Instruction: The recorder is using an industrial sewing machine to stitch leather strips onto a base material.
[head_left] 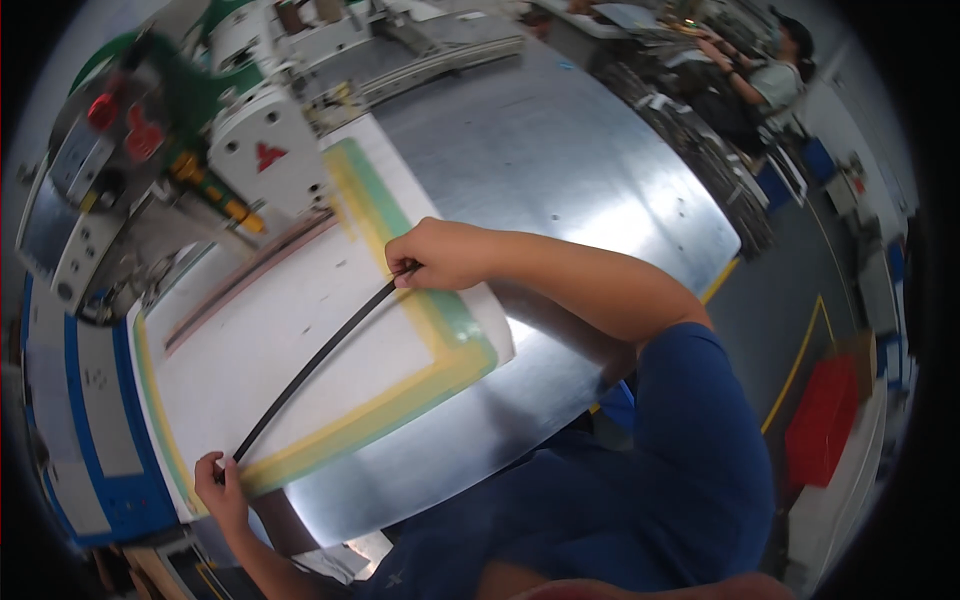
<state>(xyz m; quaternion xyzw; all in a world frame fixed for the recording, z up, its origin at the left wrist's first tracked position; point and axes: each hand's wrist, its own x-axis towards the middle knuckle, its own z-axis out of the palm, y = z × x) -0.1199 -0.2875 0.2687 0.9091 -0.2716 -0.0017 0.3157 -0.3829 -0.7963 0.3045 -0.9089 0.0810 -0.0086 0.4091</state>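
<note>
A long, thin black strip (318, 362) stretches between my two hands, bowed slightly, above a white board edged with yellow and green tape (400, 372). Its upper right end is pinched in my right hand (432, 256), over the taped right side of the board. At the lower left, my left hand (222, 484) grips the other end between thumb and fingers, near the board's near left corner. A dark slot with reddish edges (250, 278) runs across the board beyond the strip, beneath the machine head.
A white and green machine (262, 150) with red knobs stands over the board's far side. A shiny metal table (560, 150) extends to the right. Blue-and-white panels (105, 430) stand at left. Another person (775, 80) works at the far right, near piled strips. A red bin (822, 425) stands beyond my right arm.
</note>
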